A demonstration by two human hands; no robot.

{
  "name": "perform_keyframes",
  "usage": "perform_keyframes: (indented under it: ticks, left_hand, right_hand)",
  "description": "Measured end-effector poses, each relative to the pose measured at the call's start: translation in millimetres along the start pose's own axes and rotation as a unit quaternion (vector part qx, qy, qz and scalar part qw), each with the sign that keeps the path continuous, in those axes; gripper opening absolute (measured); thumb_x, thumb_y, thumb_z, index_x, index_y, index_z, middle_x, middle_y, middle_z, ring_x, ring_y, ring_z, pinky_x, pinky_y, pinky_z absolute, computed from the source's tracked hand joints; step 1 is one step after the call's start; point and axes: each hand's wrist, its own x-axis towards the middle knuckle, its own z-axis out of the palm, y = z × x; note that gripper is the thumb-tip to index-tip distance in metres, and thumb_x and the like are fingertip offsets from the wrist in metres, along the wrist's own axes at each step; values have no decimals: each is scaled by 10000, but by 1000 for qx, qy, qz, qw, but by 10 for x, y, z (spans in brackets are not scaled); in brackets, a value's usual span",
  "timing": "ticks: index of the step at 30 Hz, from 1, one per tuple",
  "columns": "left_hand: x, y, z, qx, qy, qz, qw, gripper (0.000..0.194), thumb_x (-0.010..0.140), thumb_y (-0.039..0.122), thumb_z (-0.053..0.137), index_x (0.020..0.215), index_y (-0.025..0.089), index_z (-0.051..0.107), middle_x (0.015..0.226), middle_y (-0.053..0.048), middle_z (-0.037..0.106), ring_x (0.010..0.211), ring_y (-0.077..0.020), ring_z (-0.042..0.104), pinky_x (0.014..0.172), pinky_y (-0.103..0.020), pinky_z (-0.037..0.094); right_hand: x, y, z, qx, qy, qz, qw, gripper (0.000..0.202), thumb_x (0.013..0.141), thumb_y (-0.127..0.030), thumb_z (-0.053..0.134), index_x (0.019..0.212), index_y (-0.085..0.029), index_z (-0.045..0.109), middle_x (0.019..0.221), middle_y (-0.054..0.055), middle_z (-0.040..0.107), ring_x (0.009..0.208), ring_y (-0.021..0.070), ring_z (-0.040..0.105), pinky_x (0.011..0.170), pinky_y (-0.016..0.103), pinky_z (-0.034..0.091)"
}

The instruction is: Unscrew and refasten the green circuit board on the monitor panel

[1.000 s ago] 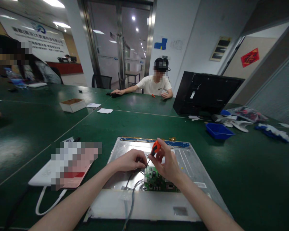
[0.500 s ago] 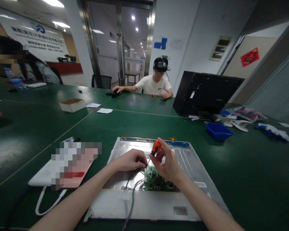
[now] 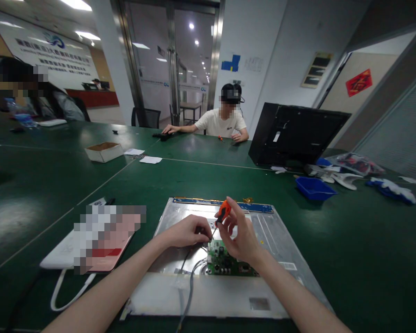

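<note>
In the head view, my right hand (image 3: 241, 236) grasps a screwdriver (image 3: 223, 212) between thumb and fingertips, shaft slanting toward seven o'clock, near the eleven-o'clock corner of the circuit board (image 3: 222, 262); my left hand (image 3: 189, 230) bends in from nine o'clock, whether gripping anything I cannot tell

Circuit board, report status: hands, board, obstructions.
Right hand holding orange screwdriver. Left hand close by its tip. Green circuit board on metal panel. Right hand partly hiding board.
</note>
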Motion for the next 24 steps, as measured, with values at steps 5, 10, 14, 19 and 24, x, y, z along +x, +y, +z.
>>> perform_keyframes:
  ticks: [5,10,14,19,24]
  left_hand:
    - [-2,5,0,-3,3,-3,1000,82,766,125,670,833,156,706,788,-6,681,738,-144,606,680,-234,457]
    - [-9,13,0,-10,2,-3,1000,74,765,116,666,816,153,703,760,3,662,714,-136,593,653,-222,445]
    - [-7,12,1,-11,4,-8,1000,77,765,134,672,831,151,707,775,-7,669,725,-146,598,665,-236,454]
    - [-1,12,5,-15,0,-8,1000,67,766,142,669,822,154,704,784,-11,674,732,-150,603,680,-244,457]
    - [0,-3,8,-9,2,-10,1000,81,761,132,666,827,157,706,776,-5,671,730,-149,596,670,-238,447]
  right_hand:
    - [5,6,21,-28,29,-2,999,719,891,-176,560,1502,-275,194,686,-48,550,476,106,517,419,212,402]
    - [-4,22,29,-35,31,3,999,718,890,-214,604,1490,-282,215,643,-73,524,453,98,500,430,212,406]
    - [-8,18,17,-16,14,6,1000,742,886,-175,574,1508,-276,183,722,-30,588,502,115,544,443,228,419]
    - [-3,3,6,5,2,0,1000,769,878,-130,534,1526,-269,143,863,30,640,556,124,577,456,241,432]
    - [14,-6,13,-19,23,-4,1000,740,884,-151,550,1513,-268,179,773,-9,606,503,114,537,433,230,414]
